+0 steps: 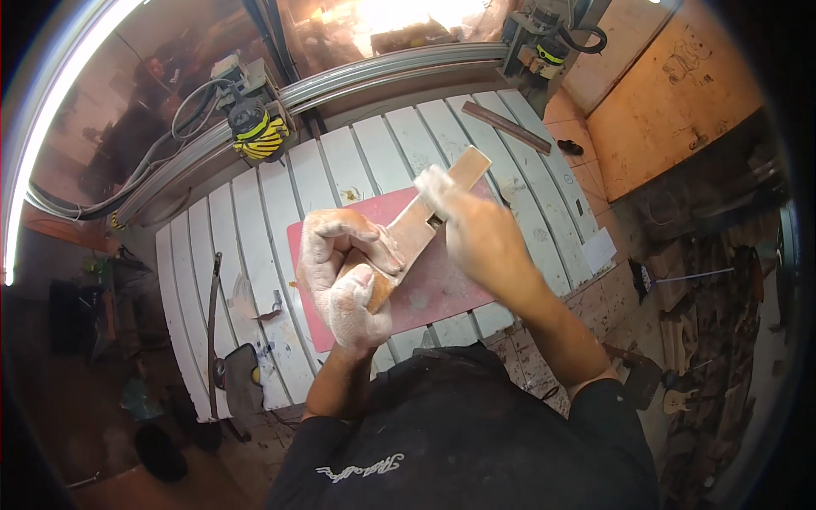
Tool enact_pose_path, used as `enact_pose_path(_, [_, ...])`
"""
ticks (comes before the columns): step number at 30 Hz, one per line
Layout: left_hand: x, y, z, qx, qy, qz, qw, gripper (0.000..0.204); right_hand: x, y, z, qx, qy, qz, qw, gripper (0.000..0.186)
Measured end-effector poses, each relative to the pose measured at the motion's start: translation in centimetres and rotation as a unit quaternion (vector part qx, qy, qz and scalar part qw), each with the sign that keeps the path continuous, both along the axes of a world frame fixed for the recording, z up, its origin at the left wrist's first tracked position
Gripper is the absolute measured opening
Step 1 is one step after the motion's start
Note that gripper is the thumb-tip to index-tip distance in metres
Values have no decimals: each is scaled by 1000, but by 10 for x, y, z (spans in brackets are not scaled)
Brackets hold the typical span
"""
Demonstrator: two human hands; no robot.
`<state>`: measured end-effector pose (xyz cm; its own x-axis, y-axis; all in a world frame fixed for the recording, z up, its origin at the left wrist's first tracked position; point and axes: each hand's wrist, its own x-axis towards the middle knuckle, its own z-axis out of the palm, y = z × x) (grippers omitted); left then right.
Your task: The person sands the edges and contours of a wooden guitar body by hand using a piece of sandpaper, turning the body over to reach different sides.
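A flat, pale wooden piece [413, 239] lies slantwise over a red mat [433, 293], its far end pointing up and to the right. Near its middle a small dark notch shows at the edge. My left hand [340, 276], coated in white dust, is closed around the lower end, thumb and fingers curled over the wood. Across the upper part of the piece is my right hand [480, 234], blurred by motion, its dusty fingers bent and pressed together against the surface. Whatever lies under those fingertips is hidden.
The mat rests on a slatted white table [242, 204]. A dark bar [507, 127] lies at its far right, a long thin strip [214, 314] at its left. Beyond, a metal rail [399, 64] carries a machine head with a yellow-black striped skirt [262, 140].
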<state>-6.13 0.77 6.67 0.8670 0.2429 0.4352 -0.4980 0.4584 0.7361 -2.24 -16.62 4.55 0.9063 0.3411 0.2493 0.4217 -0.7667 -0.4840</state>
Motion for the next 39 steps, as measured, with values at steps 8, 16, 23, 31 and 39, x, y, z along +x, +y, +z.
enact_pose_path(8, [0,1,-5,45,-25,16,999,35,-2,0,-6,-7,-31,-5,999,58])
enact_pose_path(16, [4,-2,4,69,14,55,996,39,5,1,1,-5,-51,-4,999,52])
enact_pose_path(23, [11,6,3,26,-22,13,999,36,8,6,2,-25,-30,3,999,53])
enact_pose_path(31, [15,9,3,38,-7,32,999,40,16,5,-9,-9,-44,6,999,54])
enact_pose_path(39, [21,50,-2,-32,-70,-40,996,35,34,-36,2,220,274,12,936,71])
